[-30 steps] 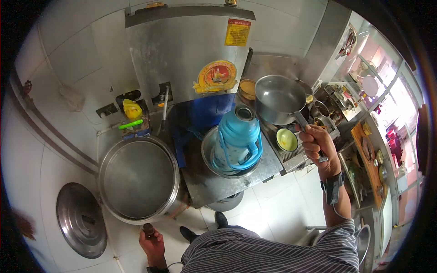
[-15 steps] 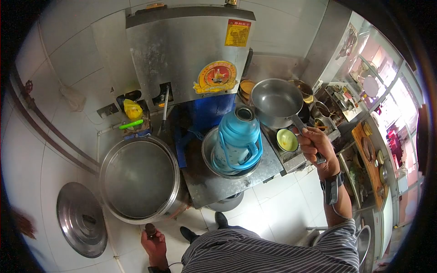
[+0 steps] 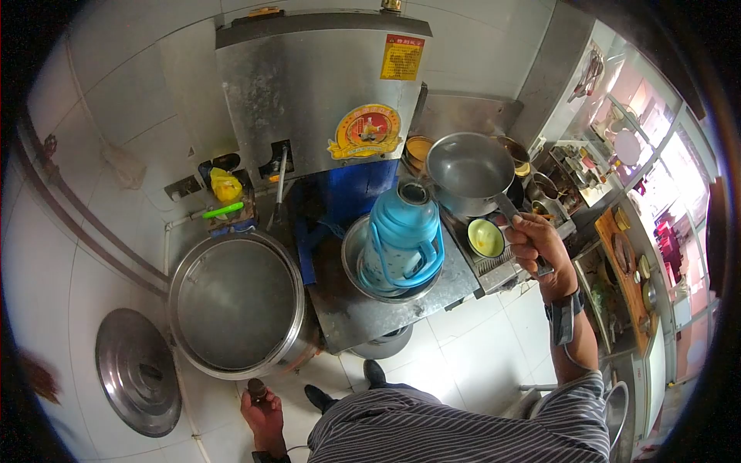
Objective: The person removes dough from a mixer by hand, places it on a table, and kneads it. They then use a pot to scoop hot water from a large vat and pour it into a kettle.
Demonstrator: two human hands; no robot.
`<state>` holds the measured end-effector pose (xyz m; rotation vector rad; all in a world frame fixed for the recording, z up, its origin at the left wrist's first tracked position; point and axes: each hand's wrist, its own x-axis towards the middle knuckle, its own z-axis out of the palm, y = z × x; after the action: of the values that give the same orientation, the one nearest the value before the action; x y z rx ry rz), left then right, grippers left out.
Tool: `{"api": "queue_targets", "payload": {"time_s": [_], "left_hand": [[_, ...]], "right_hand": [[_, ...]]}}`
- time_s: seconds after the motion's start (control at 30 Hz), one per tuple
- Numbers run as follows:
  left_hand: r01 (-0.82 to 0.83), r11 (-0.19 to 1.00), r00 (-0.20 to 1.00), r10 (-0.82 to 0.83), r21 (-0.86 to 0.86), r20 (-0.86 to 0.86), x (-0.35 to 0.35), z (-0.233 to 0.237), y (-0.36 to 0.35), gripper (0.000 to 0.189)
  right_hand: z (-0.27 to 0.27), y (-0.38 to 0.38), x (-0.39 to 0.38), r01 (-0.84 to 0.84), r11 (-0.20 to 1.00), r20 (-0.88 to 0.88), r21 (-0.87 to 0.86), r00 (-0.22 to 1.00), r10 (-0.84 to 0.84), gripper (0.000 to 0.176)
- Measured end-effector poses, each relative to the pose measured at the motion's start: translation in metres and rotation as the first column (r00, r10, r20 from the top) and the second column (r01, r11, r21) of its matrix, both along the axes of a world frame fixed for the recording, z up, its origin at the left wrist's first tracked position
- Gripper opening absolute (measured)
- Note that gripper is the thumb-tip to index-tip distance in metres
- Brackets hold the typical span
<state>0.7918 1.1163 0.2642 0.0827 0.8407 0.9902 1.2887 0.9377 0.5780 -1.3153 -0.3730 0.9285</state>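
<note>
My right hand is wrapped round the long handle of a metal saucepan, held up beside the thermos over the stove's right side. The saucepan's inside looks bare. A light blue thermos flask stands uncapped, its mouth showing, in a metal basin on the steel worktop. Low at the left, my left hand pinches a small brown cork stopper. Just beyond that hand stands a large metal pot with a cloudy, greyish inside. Under the saucepan handle is a green-yellow bowl.
A round metal lid leans against the left wall. Behind the pot sit a yellow bag and a bright green lighter-like object. Several pans and bowls crowd the counter at right, near a wooden board. A steel panel rises behind.
Almost nothing differs. Both hands keep their holds, and the saucepan stays in nearly the same place; the view has shifted only slightly.
</note>
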Motion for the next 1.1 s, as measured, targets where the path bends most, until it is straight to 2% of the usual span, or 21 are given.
{"api": "queue_targets", "payload": {"time_s": [0.33, 0.57, 1.1], "left_hand": [[-0.007, 0.999, 1.000, 0.007, -0.036, 0.009, 0.000, -0.006, -0.005, 0.035], [0.004, 1.000, 1.000, -0.004, -0.022, -0.013, 0.003, -0.006, -0.007, 0.033], [0.000, 0.997, 1.000, 0.000, -0.072, 0.008, 0.001, -0.010, -0.008, 0.033]], "right_hand": [[0.007, 0.001, -0.002, 0.043, 0.999, 0.008, -0.005, 0.999, -0.043, 0.023], [0.011, 0.001, -0.003, 0.035, 0.999, -0.002, 0.001, 0.999, -0.035, 0.022], [0.019, 0.001, -0.003, 0.051, 0.997, 0.120, -0.064, 0.992, -0.043, 0.025]]}}
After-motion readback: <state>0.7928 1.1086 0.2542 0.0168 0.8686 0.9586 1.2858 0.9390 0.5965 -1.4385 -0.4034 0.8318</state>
